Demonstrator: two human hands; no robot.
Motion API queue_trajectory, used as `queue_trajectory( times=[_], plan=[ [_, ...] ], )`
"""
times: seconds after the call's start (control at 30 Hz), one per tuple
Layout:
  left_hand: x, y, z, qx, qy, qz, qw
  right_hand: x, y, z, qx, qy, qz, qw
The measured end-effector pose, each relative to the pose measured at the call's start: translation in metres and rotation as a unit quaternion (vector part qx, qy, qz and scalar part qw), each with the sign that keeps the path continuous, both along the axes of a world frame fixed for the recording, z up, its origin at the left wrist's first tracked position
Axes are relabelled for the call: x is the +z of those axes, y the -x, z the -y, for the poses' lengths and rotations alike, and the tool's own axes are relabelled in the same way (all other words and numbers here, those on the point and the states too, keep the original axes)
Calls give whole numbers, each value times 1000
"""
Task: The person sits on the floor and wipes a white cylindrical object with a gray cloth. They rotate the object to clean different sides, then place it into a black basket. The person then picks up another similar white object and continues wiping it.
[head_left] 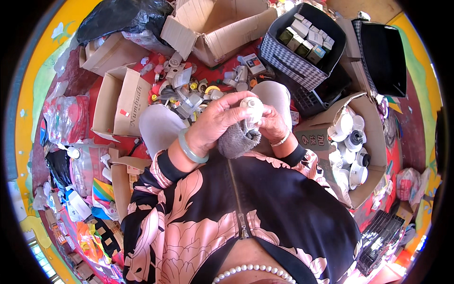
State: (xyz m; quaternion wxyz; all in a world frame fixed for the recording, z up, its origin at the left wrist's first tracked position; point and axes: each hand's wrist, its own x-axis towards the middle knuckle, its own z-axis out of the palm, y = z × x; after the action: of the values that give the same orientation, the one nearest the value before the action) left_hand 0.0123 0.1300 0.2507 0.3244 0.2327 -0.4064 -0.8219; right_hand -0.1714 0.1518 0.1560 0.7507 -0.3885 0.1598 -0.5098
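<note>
The left hand (218,120) is closed around a small white bulb-shaped object (252,107), its fingers wrapped over the top and near side so that only the rounded white end shows past the fingertips. A grey cloth (239,138) hangs directly beneath that hand, bunched against the palm; whether the hand grips the cloth or merely presses it cannot be told. The right hand (273,124) sits just beside the left, touching the white object from the far side, fingers curled and mostly hidden behind the cloth and the other hand, so how tightly it grips is unclear. A pale green bangle (189,149) circles the left wrist and a thin bracelet (281,141) the right.

Just beyond the hands lies a heap of small white and yellow parts (189,92), too jumbled to name singly. To the right of the right hand, an open cardboard box (321,130) holds round white fittings (352,142), partly cut off by its flaps. Beyond, a patterned basket (288,59) holds small cartons.
</note>
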Motion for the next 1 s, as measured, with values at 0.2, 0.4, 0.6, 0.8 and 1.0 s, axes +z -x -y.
queue_trajectory(
  times=[0.2,0.4,0.6,0.8,1.0],
  plan=[
    [5,-1,0,-29,-27,-15,999,2,1,0,4,-4,10,1000],
    [8,0,-3,-16,-20,-13,1000,2,4,1,15,11,21,1000],
    [6,-1,1,-14,-36,-14,999,5,3,-2,4,14,-5,1000],
    [8,-6,2,-26,-54,-34,998,12,1,-3,-6,6,-13,1000],
    [0,-7,2,-15,-61,-42,997,16,1,-3,-4,2,-14,1000]
  ],
)
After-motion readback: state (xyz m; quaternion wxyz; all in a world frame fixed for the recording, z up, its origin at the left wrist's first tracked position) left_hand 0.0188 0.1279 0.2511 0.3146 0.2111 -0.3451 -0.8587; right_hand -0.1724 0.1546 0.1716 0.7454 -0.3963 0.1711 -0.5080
